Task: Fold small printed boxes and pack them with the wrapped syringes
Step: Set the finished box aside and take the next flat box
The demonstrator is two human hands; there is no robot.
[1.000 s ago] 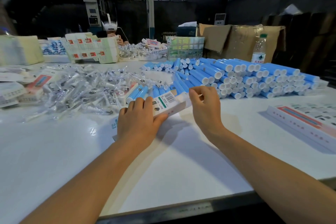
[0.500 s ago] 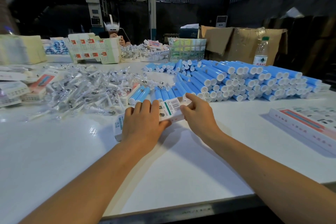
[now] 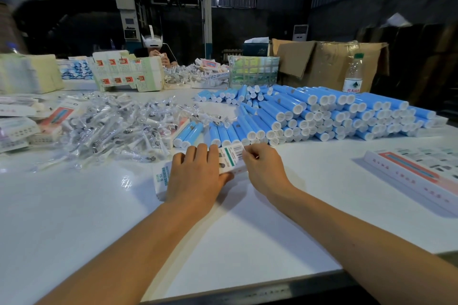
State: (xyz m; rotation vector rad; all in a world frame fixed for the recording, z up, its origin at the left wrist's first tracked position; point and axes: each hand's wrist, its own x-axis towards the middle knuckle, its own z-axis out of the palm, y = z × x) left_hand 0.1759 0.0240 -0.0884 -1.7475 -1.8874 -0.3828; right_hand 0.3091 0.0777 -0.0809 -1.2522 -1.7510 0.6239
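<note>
1. Hidden: the left hand (image 3: pixel 195 176) lies over the middle of the small printed box (image 3: pixel 230 157), so only the box's ends show – a white end with blue lettering at left, a barcode panel with a green stripe at right. Print too small to read.
2. Grip: left hand holds the box, fingers curled over its far edge and thumb at the near side, against the white table (image 3: pixel 74 218). Right hand (image 3: pixel 264 168) pinches the barcode end with curled fingers; fingertips hidden behind the hand, exact contact unclear.
3. Box sits mid-table, just in front of the nearest blue tubes (image 3: pixel 309 116).
4. Wrapped syringes (image 3: pixel 109 126) – loose pile left of the box, crinkly clear film, glossy, white plungers inside; single pieces hard to separate.
5. Blue tubes: smooth cylinders with white caps, stacked in rows, right end running toward the frame edge.
6. Flat printed cartons (image 3: pixel 418 168) at right, cut off by the frame; more cartons (image 3: pixel 19 129) at left, blurred.
7. Far side: second person (image 3: pixel 155 51) with white headset, half hidden behind a stack of carton blanks (image 3: pixel 126 72); brown cardboard box (image 3: pixel 329 62), water bottle (image 3: pixel 353 74).
8. Bare glossy tabletop between box and near edge, forearms crossing it.
</note>
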